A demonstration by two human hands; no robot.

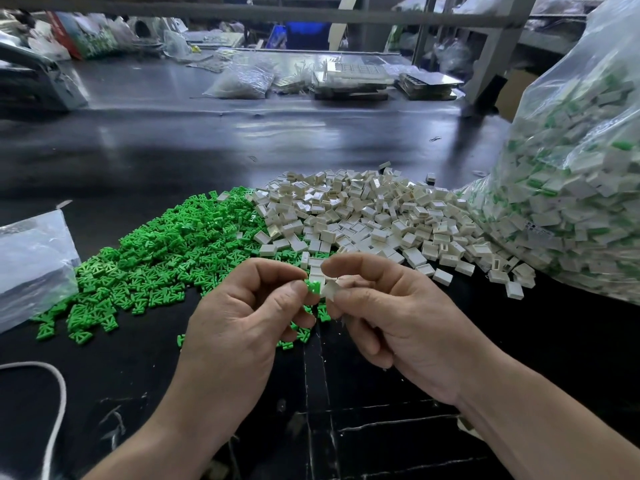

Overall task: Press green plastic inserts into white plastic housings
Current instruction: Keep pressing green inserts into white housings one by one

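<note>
A small green plastic insert (pixel 313 287) is pinched between the curled thumb and forefinger of the left hand (pixel 239 320) at the lower centre of the frame. It is held against a small white rectangular plastic housing (pixel 327 291), which is gripped between the bent thumb and forefinger of the right hand (pixel 391 306). The remaining fingers of both hands are curled loosely inward. How far the insert has been seated cannot be told.

Both hands are held above a black worktable (pixel 207 140). A loose heap of green plastic inserts (pixel 166 251) is spread at centre left. A heap of white plastic housings (pixel 374 213) is piled touching it at centre right. A large clear plastic bag (pixel 571 202) of white and green pieces is seen at the right edge. A smaller clear plastic bag (pixel 31 261) lies at the left edge. A white cable (pixel 57 386) is looped at lower left.
</note>
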